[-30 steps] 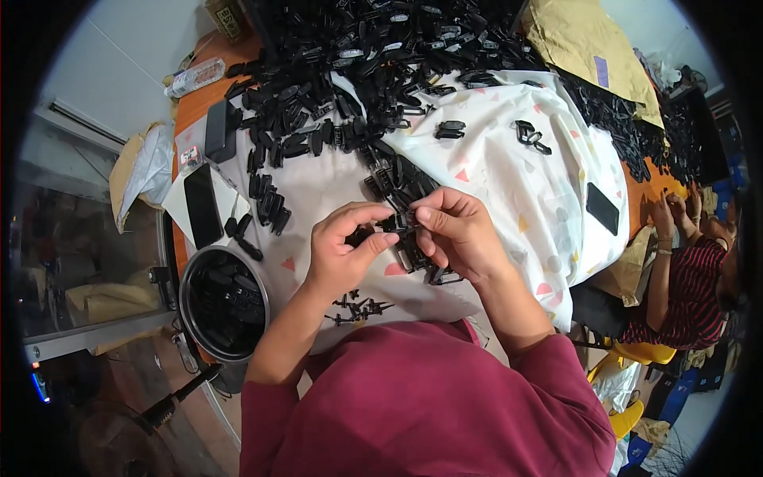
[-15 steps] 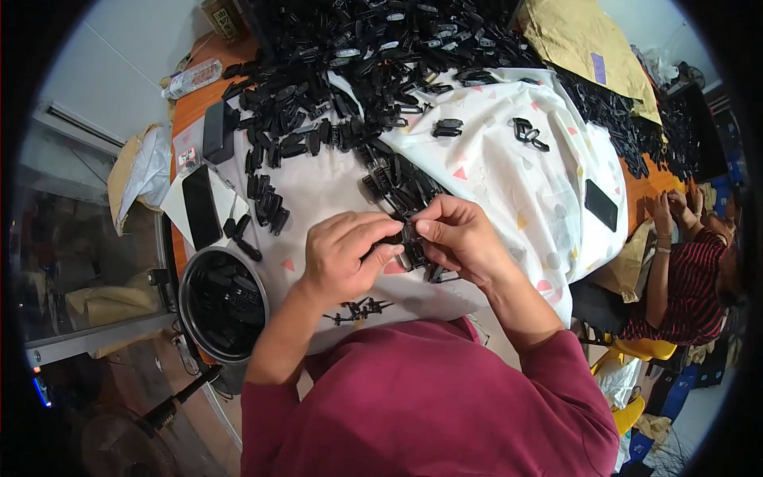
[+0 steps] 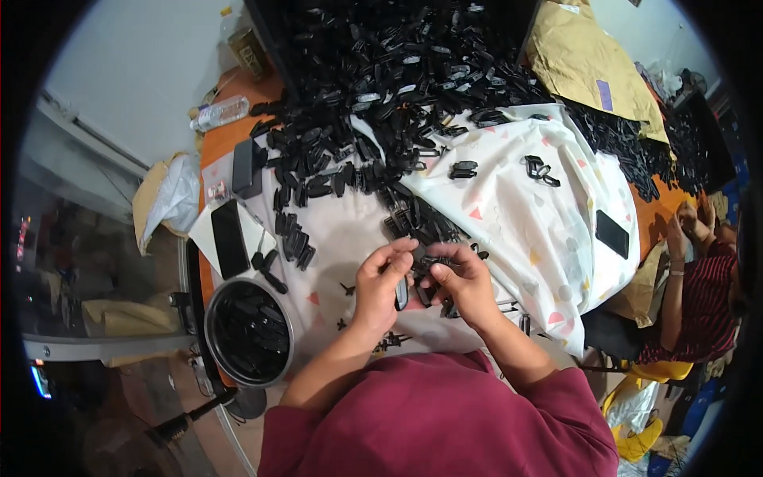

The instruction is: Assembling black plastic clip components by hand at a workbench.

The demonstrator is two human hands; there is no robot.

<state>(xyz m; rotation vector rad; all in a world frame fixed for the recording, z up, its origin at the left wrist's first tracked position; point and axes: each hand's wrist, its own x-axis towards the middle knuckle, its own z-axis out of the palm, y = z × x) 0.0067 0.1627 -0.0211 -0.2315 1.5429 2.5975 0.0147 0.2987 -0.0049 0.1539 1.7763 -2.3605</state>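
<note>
Over the near middle of the cloth, my left hand (image 3: 380, 292) is closed, with a small black plastic clip-like piece (image 3: 401, 296) showing at its fingers. Close beside it, my right hand (image 3: 467, 288) pinches another dark piece between thumb and fingers; its outline blends with the black parts behind. A band of similar black clip-like pieces (image 3: 409, 215) runs from beyond my hands up to a large heap (image 3: 397, 71). Near my body lie small thin black parts (image 3: 391, 342), partly covered by my left forearm.
A metal pot (image 3: 211, 334) of black pieces stands at the left edge. Phones (image 3: 229, 242) (image 3: 612, 234) lie on both sides. A black box (image 3: 246, 169) and a plastic bottle (image 3: 221, 114) are far left. At right, another person's hands (image 3: 685, 226) work near a brown paper sack (image 3: 592, 67).
My hands sit lower and slightly right in the picture, as the whole view has shifted. The left hand has turned more upright, and a black piece now shows below its fingers.
</note>
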